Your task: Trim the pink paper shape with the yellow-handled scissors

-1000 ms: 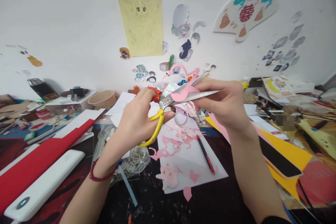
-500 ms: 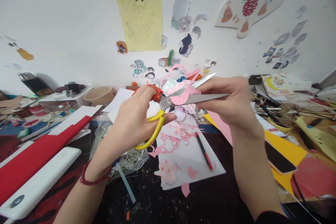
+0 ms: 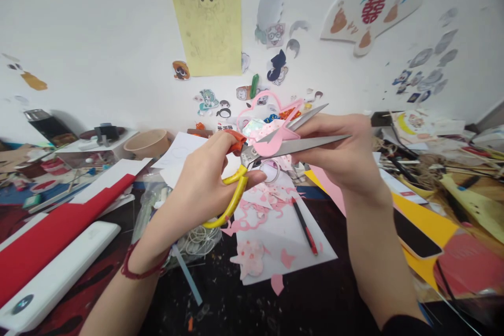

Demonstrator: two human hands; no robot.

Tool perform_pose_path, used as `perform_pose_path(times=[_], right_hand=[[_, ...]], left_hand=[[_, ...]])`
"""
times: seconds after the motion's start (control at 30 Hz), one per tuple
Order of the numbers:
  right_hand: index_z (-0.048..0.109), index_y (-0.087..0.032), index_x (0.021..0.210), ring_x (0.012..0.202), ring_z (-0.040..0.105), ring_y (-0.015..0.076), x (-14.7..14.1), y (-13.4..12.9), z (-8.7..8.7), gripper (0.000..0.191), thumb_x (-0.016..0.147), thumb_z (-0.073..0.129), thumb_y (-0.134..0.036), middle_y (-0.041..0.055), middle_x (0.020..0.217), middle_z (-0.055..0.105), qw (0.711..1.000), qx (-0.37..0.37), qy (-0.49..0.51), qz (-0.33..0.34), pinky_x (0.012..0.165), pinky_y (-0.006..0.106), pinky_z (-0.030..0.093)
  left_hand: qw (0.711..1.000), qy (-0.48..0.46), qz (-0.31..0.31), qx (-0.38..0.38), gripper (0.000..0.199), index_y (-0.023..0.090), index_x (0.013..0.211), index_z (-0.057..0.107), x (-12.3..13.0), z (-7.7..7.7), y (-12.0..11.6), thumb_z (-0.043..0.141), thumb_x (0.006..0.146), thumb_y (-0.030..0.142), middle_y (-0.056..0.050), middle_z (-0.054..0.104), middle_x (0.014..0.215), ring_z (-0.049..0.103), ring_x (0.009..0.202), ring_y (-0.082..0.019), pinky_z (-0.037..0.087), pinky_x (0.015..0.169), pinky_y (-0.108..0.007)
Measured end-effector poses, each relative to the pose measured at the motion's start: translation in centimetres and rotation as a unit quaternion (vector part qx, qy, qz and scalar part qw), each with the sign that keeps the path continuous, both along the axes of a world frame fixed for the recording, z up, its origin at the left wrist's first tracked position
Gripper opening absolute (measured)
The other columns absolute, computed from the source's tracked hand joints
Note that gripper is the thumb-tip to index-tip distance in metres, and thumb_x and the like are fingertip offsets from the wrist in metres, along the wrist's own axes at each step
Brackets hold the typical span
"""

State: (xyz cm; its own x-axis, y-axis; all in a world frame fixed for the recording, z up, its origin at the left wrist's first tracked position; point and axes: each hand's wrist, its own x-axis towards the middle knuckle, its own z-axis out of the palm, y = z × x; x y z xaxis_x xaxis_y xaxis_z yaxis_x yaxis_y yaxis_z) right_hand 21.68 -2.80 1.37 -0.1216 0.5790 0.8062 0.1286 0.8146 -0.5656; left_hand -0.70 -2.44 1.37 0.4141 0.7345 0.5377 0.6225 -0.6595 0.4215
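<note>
Fingers [image 3: 216,144] of the left hand [image 3: 199,178] curl around the handles of spread scissors [image 3: 249,154]; those of the right hand [image 3: 342,152] pinch a pink piece [image 3: 283,139] at the blades.

Beneath both hands spreads a dark counter [image 3: 220,294], with a long red strip [image 3: 74,220] slanting along its left side and a slim white device [image 3: 63,273] beside that. In the middle lies a white sheet [image 3: 283,236]. Raised above its far end, the scissors point right, blades well apart, yellow and red handles on the left. The pink piece, partly a curved outline, crosses the blades; right thumb and fingertips nearly meet at its right edge. On the sheet are a black-and-red pen [image 3: 305,228], right, and a pale pink flower [image 3: 252,259], near left. Small pink scraps [image 3: 287,258] lie scattered around.
</note>
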Motion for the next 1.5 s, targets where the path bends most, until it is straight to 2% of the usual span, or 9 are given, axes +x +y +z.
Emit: perform_pose_path(times=[0.2,0.43,0.93,1.13,1.5], right_hand=[[0.081,-0.026,0.081,0.075,0.069,0.0161,-0.31,-0.15,0.25,0.028,0.067,0.08,-0.002,-0.0005,0.078,0.075,1.0,0.004,0.004,0.03,0.065,0.03,0.055],[0.081,-0.026,0.079,0.072,0.068,0.015,-0.54,-0.29,0.33,0.025,0.067,0.08,-0.004,-0.0008,0.077,0.075,1.0,-0.002,0.011,0.02,0.06,0.029,0.056],[0.081,-0.026,0.08,0.076,0.069,0.0159,-0.54,-0.34,0.32,0.025,0.068,0.081,-0.004,-0.0005,0.08,0.076,0.999,-0.004,0.018,0.029,0.064,0.029,0.057],[0.081,-0.026,0.079,0.075,0.07,0.0167,-0.5,-0.32,0.32,0.023,0.067,0.081,-0.006,-0.0002,0.079,0.076,1.0,-0.005,0.016,0.019,0.063,0.03,0.058],[0.081,-0.027,0.081,0.072,0.068,0.0154,-0.04,-0.48,0.37,0.022,0.069,0.081,-0.008,-0.001,0.076,0.075,1.0,0.02,-0.004,0.004,0.059,0.028,0.055]], left_hand=[[1.0,-0.013,-0.003,-0.017,0.04,0.019,0.103,0.055,0.13,-0.1,-0.17,0.064,0.081,0.051,0.001,0.052,0.082,0.042,0.066,-0.015,0.035,0.06,-0.03],[1.0,-0.016,-0.002,-0.027,0.041,0.02,0.102,0.055,0.25,-0.13,-0.27,0.064,0.08,0.054,0.001,0.051,0.081,0.042,0.067,-0.015,0.035,0.059,-0.03],[0.999,-0.02,-0.001,-0.038,0.042,0.018,0.101,0.057,0.43,-0.15,-0.34,0.062,0.081,0.055,-0.001,0.055,0.083,0.045,0.069,-0.016,0.038,0.062,-0.031],[0.999,-0.013,0.001,-0.035,0.037,0.02,0.101,0.055,0.44,-0.08,-0.39,0.059,0.082,0.052,-0.001,0.055,0.081,0.044,0.068,-0.016,0.037,0.063,-0.031],[1.0,-0.009,-0.002,-0.028,0.041,0.019,0.097,0.054,0.39,-0.18,-0.46,0.063,0.082,0.057,0.001,0.05,0.077,0.04,0.065,-0.015,0.033,0.061,-0.03]])
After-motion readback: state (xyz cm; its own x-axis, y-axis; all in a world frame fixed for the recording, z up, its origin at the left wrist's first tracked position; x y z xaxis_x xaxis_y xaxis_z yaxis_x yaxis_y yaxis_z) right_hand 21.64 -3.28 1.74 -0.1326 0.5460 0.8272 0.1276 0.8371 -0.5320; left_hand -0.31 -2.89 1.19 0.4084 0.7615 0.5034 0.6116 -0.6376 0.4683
